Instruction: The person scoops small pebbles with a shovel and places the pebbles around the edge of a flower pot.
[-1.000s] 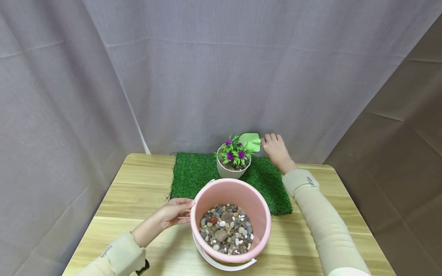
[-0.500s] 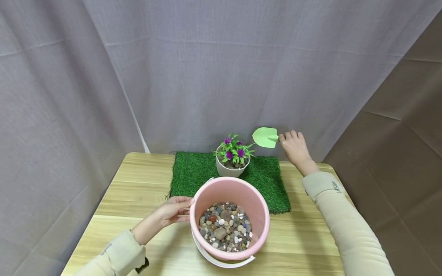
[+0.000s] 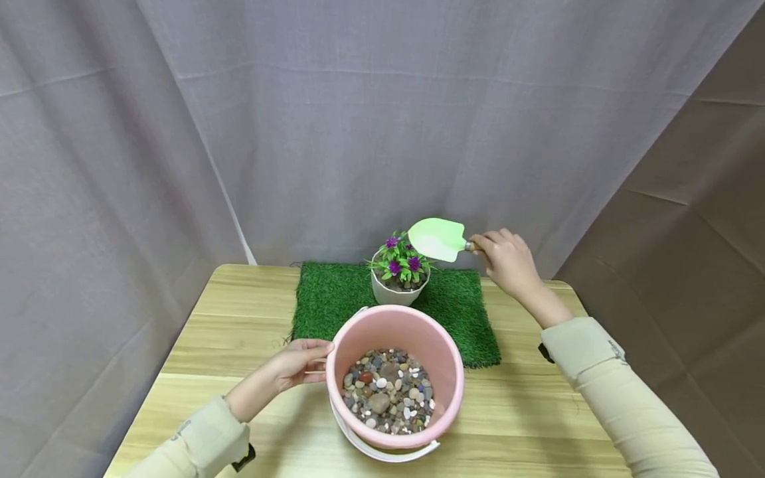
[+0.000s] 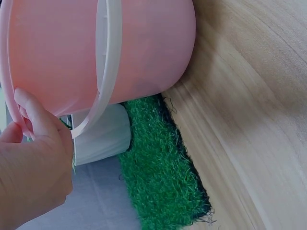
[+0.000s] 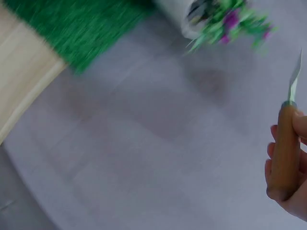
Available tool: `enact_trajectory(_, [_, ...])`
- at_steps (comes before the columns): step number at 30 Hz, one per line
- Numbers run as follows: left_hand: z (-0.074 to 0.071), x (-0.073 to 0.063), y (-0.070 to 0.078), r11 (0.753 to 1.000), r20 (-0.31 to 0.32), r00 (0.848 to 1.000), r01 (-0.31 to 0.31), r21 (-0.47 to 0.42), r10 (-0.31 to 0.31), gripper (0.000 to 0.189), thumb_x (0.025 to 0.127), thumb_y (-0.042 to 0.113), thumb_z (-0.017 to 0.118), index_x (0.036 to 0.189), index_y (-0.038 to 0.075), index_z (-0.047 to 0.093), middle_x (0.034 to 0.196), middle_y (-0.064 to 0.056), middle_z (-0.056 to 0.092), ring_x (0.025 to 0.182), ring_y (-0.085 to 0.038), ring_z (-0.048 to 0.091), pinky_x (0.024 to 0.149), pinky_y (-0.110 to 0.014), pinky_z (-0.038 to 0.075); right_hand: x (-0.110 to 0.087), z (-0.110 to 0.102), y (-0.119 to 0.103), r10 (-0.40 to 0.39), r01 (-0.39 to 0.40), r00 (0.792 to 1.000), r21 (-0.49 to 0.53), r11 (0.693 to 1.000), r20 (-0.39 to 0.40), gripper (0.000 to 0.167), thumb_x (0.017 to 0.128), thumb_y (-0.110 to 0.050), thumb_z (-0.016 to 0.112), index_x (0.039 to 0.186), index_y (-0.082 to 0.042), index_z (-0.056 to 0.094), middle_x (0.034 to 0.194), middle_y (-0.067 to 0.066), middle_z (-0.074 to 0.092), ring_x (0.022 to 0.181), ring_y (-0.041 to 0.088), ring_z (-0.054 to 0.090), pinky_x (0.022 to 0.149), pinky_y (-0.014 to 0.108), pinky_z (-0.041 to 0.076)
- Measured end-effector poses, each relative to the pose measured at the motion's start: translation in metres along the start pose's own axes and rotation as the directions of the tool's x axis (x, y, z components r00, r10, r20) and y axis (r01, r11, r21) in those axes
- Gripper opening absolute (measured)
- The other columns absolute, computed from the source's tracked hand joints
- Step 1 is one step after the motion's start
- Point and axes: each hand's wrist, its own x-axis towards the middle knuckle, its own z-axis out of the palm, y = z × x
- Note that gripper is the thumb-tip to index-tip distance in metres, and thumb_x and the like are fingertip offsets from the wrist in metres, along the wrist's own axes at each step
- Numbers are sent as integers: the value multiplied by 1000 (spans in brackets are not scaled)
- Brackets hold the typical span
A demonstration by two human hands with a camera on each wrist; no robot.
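head view: a grey curtain (image 3: 358,133) fills the background, hanging behind a wooden table (image 3: 251,305) with striped grain. on the table, towards its far edge, lies a green turf mat (image 3: 335,299). at the mat's near side stands a pink bucket (image 3: 388,332); whether its base overlaps the mat i can't tell. pale sleeves (image 3: 633,392) cover both forearms. behind the bucket, a white pot (image 3: 391,292) stands upright on the mat. the left hand (image 3: 299,365) is partly closed, pinching the bucket's rim at its left side. the right hand (image 3: 508,262) is curled round the wooden handle (image 5: 285,148) of a light green trowel (image 3: 437,239), held up off the table, its blade pointing left near the plant and apart from it in the right wrist view. purple flowers (image 3: 414,263) top the plant. small mixed pebbles (image 3: 388,392) cover the bucket's bottom.
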Motion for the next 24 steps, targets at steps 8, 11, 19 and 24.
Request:
enact_trajectory(8, [-2,-1,1,1000,9,1000,6,-5,-6,16,94,15,55,104,5,62,81,2,67,73,-6,65,76,-24,62,-17,-8,-52,-217,210,971,83,974,96,21,81,-8,70,102,-3,69,95,11,70,84,26,61,70,37,56])
enact_trajectory(11, [-2,-2,1,1000,8,1000,8,2,-8,22,94,15,55,110,1,60,83,3,66,75,-7,66,77,-24,62,-23,-7,-69,-316,304,938,95,948,145,19,79,-12,73,96,-7,70,90,5,70,82,21,61,71,32,56])
enact_trajectory(19, [-2,-2,-2,1000,20,1000,14,2,-14,22,94,18,56,109,3,61,86,3,66,79,-8,66,80,-24,62,-42,8,-106,-487,509,815,14,861,314,15,75,-23,75,89,-18,73,79,-5,66,72,12,55,56,19,39])
enact_trajectory(24, [-1,0,-5,1000,8,1000,13,7,-13,28,93,21,58,112,1,60,89,1,66,81,-9,66,80,-24,61,-50,21,-118,-517,571,777,-56,819,360,6,77,-27,71,74,-23,69,71,-8,61,67,11,50,52,18,32])
